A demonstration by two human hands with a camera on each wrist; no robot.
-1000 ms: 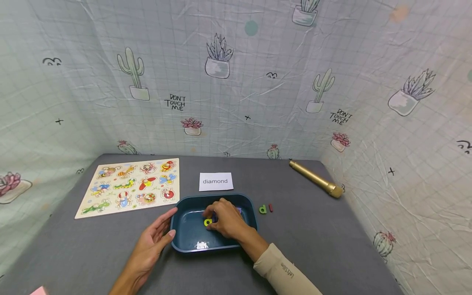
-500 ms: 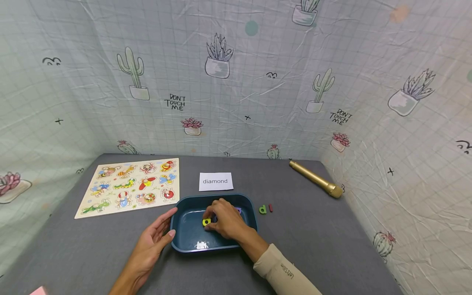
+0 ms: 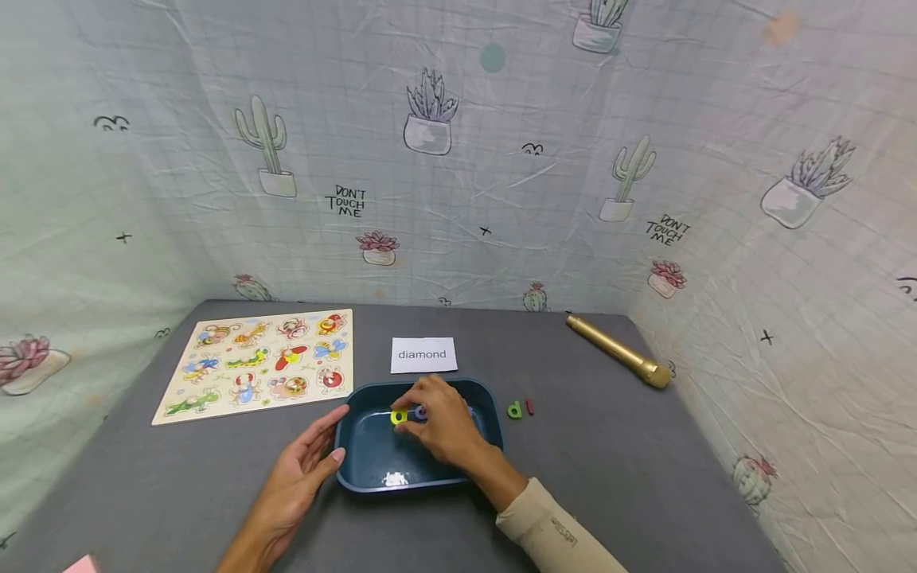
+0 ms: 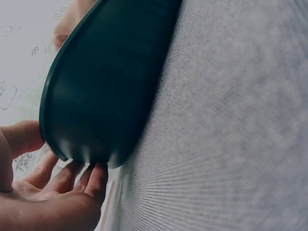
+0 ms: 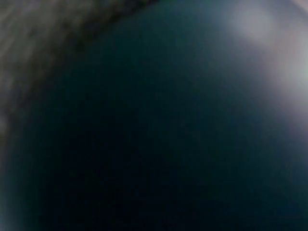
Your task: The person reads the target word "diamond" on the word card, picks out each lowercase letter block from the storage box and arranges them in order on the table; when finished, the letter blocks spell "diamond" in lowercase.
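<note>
My right hand (image 3: 444,422) is inside a dark teal plastic tray (image 3: 372,468). Between its thumb and fingertips it pinches a small yellow letter (image 3: 398,416) with a hole in it. Just behind that letter a purple letter (image 3: 420,412) shows, partly covered by the fingers; the palm hides more of the tray's floor. My left hand (image 3: 294,473) rests at the tray's left end, thumb near the rim. In the left wrist view its fingers (image 4: 98,180) touch the outer wall (image 4: 91,115). The right wrist view is dark and blurred.
A green letter d (image 3: 514,410) and a small red letter piece (image 3: 530,407) lie right of the tray. Behind it is a card (image 3: 423,355) reading "diamond". An insect puzzle board (image 3: 261,362) lies at left, a gold microphone (image 3: 619,351) at right. A printed cloth hangs behind.
My right hand has shifted slightly toward the back of the tray, and the yellow letter has moved with it. The purple letter behind shows more clearly. My left hand stays at the tray's end.
</note>
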